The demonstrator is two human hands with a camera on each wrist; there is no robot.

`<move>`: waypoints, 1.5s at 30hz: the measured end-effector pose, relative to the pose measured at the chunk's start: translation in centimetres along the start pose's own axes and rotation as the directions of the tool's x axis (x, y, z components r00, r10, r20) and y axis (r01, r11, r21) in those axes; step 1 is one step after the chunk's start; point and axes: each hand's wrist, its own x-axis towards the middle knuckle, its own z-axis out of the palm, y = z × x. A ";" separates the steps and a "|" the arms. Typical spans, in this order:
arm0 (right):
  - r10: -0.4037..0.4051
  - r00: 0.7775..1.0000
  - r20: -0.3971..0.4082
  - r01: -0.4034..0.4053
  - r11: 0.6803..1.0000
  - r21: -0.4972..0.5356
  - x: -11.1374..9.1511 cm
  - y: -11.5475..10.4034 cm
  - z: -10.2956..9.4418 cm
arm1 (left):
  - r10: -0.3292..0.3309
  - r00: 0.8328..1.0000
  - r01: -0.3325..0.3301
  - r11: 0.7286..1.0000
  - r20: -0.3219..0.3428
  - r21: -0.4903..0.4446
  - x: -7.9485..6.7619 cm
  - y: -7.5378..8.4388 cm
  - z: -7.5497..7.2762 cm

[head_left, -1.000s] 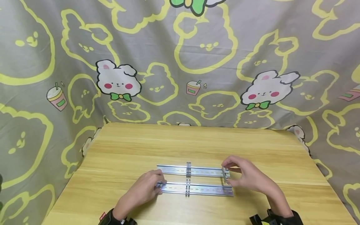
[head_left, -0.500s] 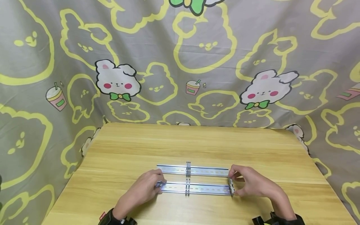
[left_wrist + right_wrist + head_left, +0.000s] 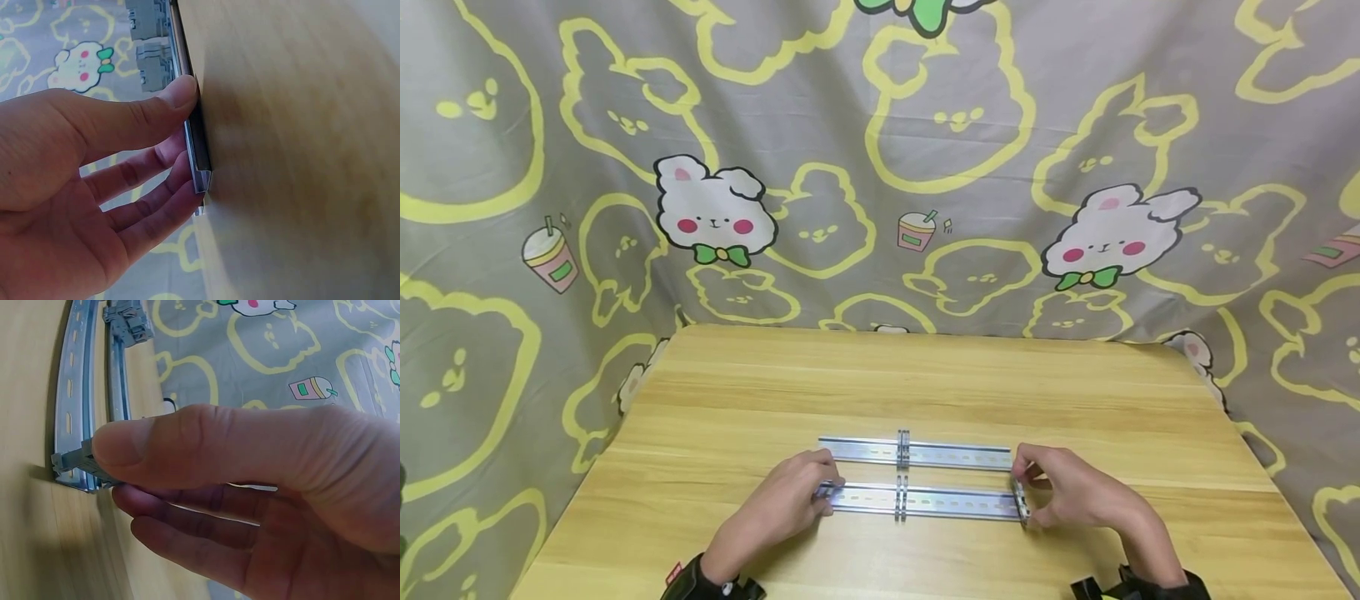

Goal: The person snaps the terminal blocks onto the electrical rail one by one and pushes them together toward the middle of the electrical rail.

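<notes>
Two slotted metal DIN rails lie side by side on the table. My left hand (image 3: 790,498) grips the left end of the near rail (image 3: 958,505), thumb along one edge and fingertips at the other in the left wrist view. At that rail's right end, my right hand (image 3: 1071,490) pinches a small grey rail clip (image 3: 75,459) between thumb and fingers. The clip sits across the rail's end in the right wrist view, partly hidden by the thumb. The far rail (image 3: 958,457) lies just behind, untouched by either hand.
Grey clips (image 3: 903,450) straddle the middle of the far rail, and more clips (image 3: 900,500) sit midway along the near one. The wooden table (image 3: 880,383) ends at a patterned cloth (image 3: 850,125) behind and at both sides.
My right hand has brought the grey clip from the far rail's right end toward me, onto the near rail's right end. My left hand has stayed in place.
</notes>
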 end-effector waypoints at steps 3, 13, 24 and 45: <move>0.003 1.000 -0.002 -0.003 1.000 -0.007 0.1 0.1 0.1 | 0.000 1.000 0.000 1.000 0.002 0.001 0.0 0.0 0.0; 0.021 1.000 -0.020 -0.022 0.999 -0.039 0.3 -0.1 0.5 | -0.003 1.000 0.003 1.000 0.002 0.004 0.2 0.3 -0.2; 0.038 0.999 -0.020 -0.039 0.998 -0.040 0.4 -0.1 0.8 | -0.001 1.000 0.001 1.000 0.006 0.012 0.1 0.2 -0.2; 0.025 0.998 -0.059 -0.031 0.994 -0.103 0.1 -0.7 1.3 | 0.005 1.000 -0.005 1.000 -0.003 0.011 0.1 0.1 0.0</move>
